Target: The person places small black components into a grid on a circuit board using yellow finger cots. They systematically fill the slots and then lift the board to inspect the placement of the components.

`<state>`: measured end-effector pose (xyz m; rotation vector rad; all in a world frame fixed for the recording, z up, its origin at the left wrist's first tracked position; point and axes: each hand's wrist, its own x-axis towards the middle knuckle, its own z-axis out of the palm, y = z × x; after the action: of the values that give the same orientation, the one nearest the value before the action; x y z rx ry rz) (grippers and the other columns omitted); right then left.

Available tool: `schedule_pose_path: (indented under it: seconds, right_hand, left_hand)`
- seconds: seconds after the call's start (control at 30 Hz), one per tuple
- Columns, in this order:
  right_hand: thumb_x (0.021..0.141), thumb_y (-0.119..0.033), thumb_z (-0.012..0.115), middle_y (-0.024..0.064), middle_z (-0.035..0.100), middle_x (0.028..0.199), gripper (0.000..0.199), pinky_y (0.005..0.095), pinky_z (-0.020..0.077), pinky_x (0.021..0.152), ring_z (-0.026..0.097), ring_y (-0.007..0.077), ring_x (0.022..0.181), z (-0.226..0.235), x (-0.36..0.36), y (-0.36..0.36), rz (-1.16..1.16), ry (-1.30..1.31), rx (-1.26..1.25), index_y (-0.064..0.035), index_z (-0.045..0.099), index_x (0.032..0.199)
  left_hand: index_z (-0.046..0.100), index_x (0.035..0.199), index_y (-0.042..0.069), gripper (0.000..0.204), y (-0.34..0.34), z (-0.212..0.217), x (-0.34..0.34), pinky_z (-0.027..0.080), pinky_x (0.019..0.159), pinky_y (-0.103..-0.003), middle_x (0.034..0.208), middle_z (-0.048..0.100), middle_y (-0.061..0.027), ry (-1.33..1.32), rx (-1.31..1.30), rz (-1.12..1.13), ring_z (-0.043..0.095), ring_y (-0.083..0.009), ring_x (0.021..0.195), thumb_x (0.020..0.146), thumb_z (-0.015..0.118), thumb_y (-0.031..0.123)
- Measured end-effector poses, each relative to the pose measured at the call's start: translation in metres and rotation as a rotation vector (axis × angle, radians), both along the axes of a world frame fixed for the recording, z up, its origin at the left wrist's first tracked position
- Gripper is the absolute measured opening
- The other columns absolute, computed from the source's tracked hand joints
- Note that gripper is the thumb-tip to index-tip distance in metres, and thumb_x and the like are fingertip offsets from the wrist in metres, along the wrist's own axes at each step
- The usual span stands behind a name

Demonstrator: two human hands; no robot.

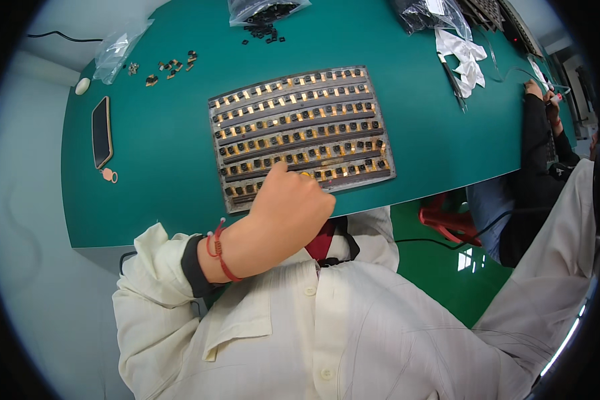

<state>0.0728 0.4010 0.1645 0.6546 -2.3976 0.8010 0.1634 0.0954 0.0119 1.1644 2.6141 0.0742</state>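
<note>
My left hand (288,207), with a red cord bracelet at the wrist, reaches over the front edge of a dark grey tray (388,171). Its fingers are curled, and one fingertip touches a lower row of parts. Whatever the fingers may hold is hidden beneath the hand. The tray lies slightly tilted on the green table and carries several rows of small black square parts (308,138) with gold-coloured metal strips. A small yellow spot shows just beside the knuckles. My right hand is out of view; a pale sleeve (546,267) runs along the right side.
Loose black parts (265,32) spill from a clear bag (273,8) behind the tray. Gold-coloured pieces (173,65) and a phone (102,133) lie left. Tweezers-like tools (454,83) and white tissue (470,61) lie right. A co-worker's hands (534,89) are at far right, near a red stool (443,217).
</note>
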Motion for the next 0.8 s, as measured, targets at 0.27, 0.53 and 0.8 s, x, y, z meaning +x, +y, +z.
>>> schedule_pose_path:
  seconds: [0.27,0.53,0.8]
  right_hand:
    - [0.098,-0.025,0.055,0.0119,0.065,0.101,0.036,0.0271,0.0491,0.074,0.063,0.0167,0.086,-0.038,-0.007,-0.013,-0.055,-0.169,0.052,0.0041,0.061,0.118]
    - [0.097,-0.025,0.055,0.012,0.063,0.105,0.037,0.0282,0.048,0.076,0.061,0.0173,0.089,-0.061,-0.019,-0.017,-0.06,-0.24,0.012,0.0035,0.06,0.12]
    - [0.097,-0.025,0.055,0.0122,0.062,0.108,0.038,0.0294,0.0469,0.078,0.06,0.0179,0.092,-0.064,-0.028,-0.026,-0.025,-0.279,-0.019,0.0029,0.058,0.122]
  left_hand:
    - [0.073,0.087,0.003,0.017,-0.02,0.037,-0.03,0.045,0.072,-0.042,0.08,0.063,-0.015,0.01,0.188,0.083,0.062,-0.0291,0.074,0.089,0.061,0.015]
    - [0.064,0.119,-0.006,0.051,-0.039,0.113,-0.027,0.049,0.093,-0.042,0.116,0.064,-0.023,-0.682,1.275,0.305,0.065,-0.0302,0.1,0.101,0.052,0.041]
    - [0.063,0.119,-0.004,0.051,-0.052,0.135,0.0,0.046,0.096,-0.047,0.121,0.062,-0.0232,-0.887,1.659,0.045,0.063,-0.0307,0.105,0.102,0.05,0.041]
